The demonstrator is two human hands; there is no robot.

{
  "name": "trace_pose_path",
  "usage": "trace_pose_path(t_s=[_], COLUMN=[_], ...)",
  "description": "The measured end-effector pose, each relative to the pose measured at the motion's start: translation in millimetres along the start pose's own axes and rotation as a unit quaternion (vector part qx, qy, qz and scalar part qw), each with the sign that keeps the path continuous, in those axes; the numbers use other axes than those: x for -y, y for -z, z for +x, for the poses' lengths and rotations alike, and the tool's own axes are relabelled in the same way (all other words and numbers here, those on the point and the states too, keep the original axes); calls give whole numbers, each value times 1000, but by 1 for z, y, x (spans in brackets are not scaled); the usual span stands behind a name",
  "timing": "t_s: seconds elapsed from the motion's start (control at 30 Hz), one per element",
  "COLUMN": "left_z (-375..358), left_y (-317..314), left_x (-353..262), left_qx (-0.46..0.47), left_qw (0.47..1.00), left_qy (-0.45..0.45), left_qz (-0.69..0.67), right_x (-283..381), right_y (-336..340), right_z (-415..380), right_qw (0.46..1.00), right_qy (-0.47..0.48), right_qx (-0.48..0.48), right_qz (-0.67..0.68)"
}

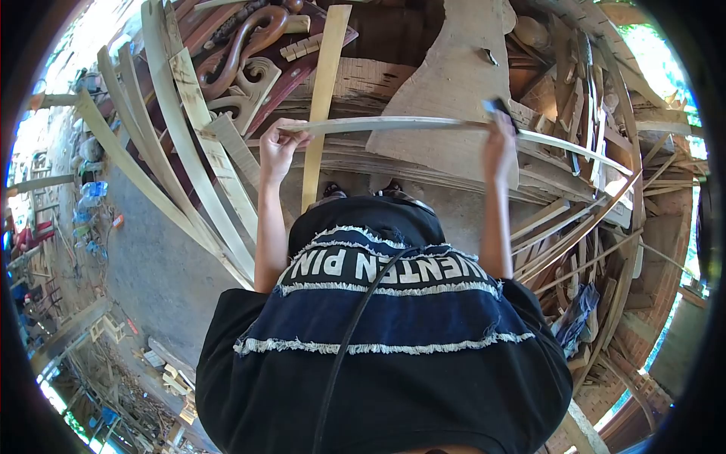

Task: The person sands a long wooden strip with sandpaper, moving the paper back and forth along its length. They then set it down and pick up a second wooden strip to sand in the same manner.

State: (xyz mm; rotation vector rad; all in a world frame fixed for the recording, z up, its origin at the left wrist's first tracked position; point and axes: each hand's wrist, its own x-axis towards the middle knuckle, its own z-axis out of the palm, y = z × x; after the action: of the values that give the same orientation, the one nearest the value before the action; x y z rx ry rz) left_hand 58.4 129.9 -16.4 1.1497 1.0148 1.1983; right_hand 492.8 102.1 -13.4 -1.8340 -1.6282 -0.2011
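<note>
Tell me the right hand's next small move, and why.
Probably slide the right hand and its dark object, blurred here, along the strip toward the left hand: the left hand grips one end, and the span between the hands is uncovered.

At upper left, a dark, glossy wooden scroll carving (240, 47) lies beside a paler carved piece (255, 94). Bluish plastic litter (92, 194) lies at far left, past bare grey floor (155, 250). At right, a crumpled blue cloth (578, 316) rests among jumbled timber offcuts (609, 306).
</note>
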Motion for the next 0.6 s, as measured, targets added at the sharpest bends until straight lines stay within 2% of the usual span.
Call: trace_pose_path(t_s=[0.03, 0.07, 0.1, 0.17, 0.27, 0.33, 0.37, 0.43, 0.5, 0.57, 0.6], left_z=[3, 4, 3, 4, 1, 1, 3, 4, 5, 8, 12], left_y=[-3, -4, -4, -3, -9, -8, -8, -8, -9, -13, -12], left_x=[-1, -2, -4, -8, -14, -11, -10, -12, -15, -26, -29], left_qx=[-6, -12, -14, -15, -21, -12, -9, -8, -4, 1, 3], left_qw=[1000, 999, 999, 999, 999, 1000, 1000, 1000, 999, 999, 999], left_qy=[-24, -48, -38, -20, -16, -10, -11, -22, -31, -38, -44], left_qz=[2, 4, 13, 31, 26, 23, 21, 19, 17, 24, 28], right_x=[63, 101, 154, 206, 171, 115, 82, 58, 66, 142, 187], right_y=[3, -16, -16, -25, -10, -5, -6, 12, 2, 1, -6], right_z=[3, -11, -15, -32, -30, -31, -30, -21, -15, -5, -4], right_qw=[997, 994, 986, 958, 962, 990, 996, 988, 995, 999, 994], right_qy=[-6, 105, 101, 130, 137, 94, 29, -107, -89, -13, 69], right_qx=[64, 24, 88, 116, 115, 49, 21, -30, -52, 27, 12], right_qz=[37, 35, 101, 227, 207, 95, 78, 103, 18, 45, 87])
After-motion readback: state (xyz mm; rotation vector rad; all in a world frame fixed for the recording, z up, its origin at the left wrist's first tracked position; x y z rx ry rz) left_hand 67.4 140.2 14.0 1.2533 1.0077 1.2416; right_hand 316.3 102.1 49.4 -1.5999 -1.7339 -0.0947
